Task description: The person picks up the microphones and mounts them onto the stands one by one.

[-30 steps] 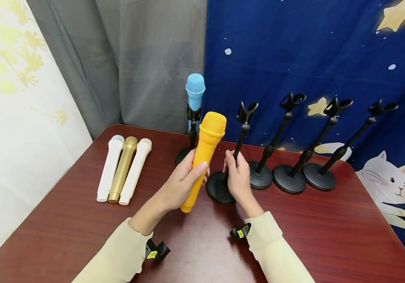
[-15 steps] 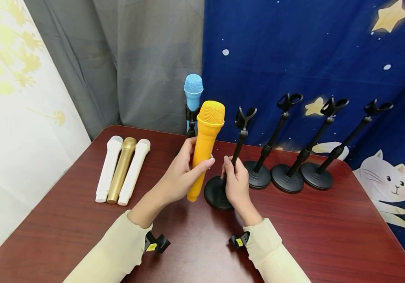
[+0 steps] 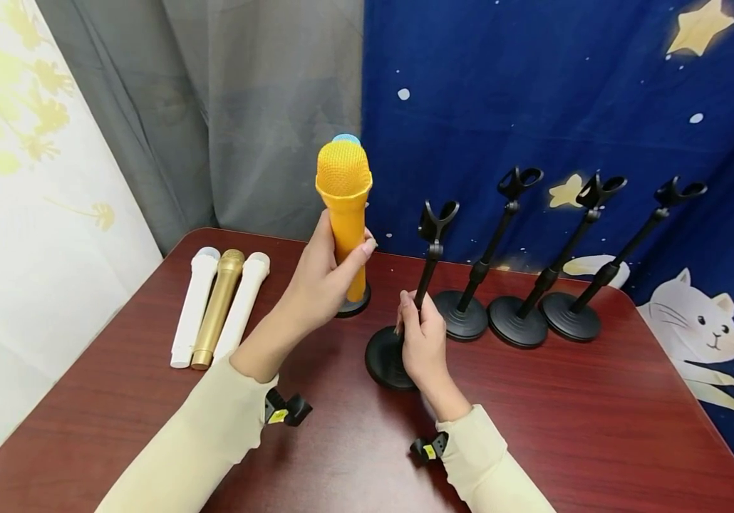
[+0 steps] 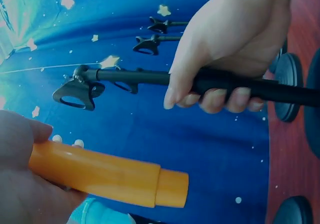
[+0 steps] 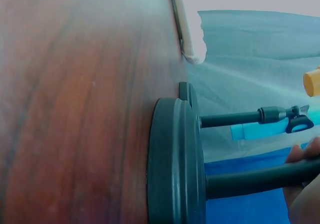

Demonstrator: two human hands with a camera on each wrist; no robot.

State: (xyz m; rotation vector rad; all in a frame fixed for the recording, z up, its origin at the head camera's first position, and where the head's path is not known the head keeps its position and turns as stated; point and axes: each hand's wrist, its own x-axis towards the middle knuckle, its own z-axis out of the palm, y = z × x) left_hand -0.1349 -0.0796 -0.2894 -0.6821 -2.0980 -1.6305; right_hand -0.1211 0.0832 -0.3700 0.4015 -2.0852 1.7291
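My left hand (image 3: 322, 278) grips a yellow microphone (image 3: 344, 182) by its body, head up, held above the table. My right hand (image 3: 425, 338) holds the pole of a black microphone stand (image 3: 389, 356), whose round base rests on the table. The clip (image 4: 80, 95) on top of that stand holds nothing. In the left wrist view the yellow microphone's lower end (image 4: 172, 189) points toward the stand's side, apart from the clip. Behind the yellow microphone, mostly hidden in the head view, a blue microphone (image 5: 260, 130) sits in another stand's clip.
Three more black stands with unfilled clips, among them the nearest one (image 3: 461, 315), line the right rear of the table (image 3: 566, 427). At left lie two white microphones and a gold microphone (image 3: 218, 310) side by side. Curtains (image 3: 277, 107) hang behind the table.
My left hand has lifted the yellow microphone up and to the left, and it now covers most of the blue one. My right hand and its stand have shifted slightly nearer.
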